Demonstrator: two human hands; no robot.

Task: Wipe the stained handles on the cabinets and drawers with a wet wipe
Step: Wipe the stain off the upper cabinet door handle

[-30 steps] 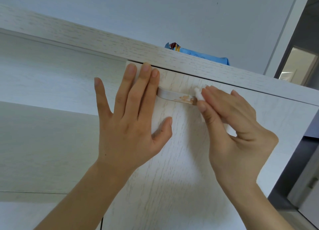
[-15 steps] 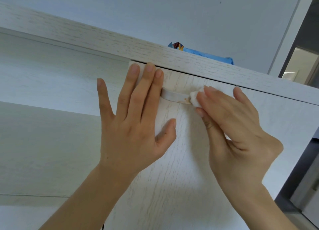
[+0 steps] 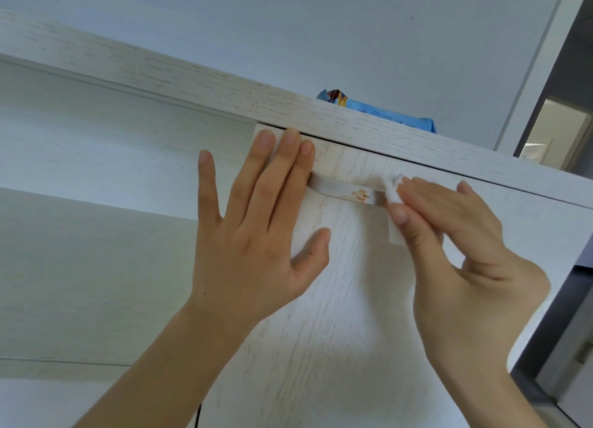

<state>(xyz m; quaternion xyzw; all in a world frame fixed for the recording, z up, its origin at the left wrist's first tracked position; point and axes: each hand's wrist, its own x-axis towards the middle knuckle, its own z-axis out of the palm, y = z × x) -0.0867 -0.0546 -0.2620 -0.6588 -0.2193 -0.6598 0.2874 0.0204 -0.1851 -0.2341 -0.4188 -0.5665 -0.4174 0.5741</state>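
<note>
The cabinet door [image 3: 337, 299] shows pale whitewashed wood grain with faint tan flecks. Its handle [image 3: 346, 192] is white, marked by an orange-brown stain. The wipe [image 3: 392, 192] is white. The packet [image 3: 385, 113] above is bright blue with red and yellow print.

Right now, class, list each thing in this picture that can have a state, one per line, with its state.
cabinet door: looks closed, steadied.
handle: orange-brown stain on it, not yet clean.
wet wipe: bunched, pressed on the handle's right end.
left hand: flat, fingers straight on the door.
right hand: pinches the wipe.
blue packet: lies on the cabinet top.
</note>
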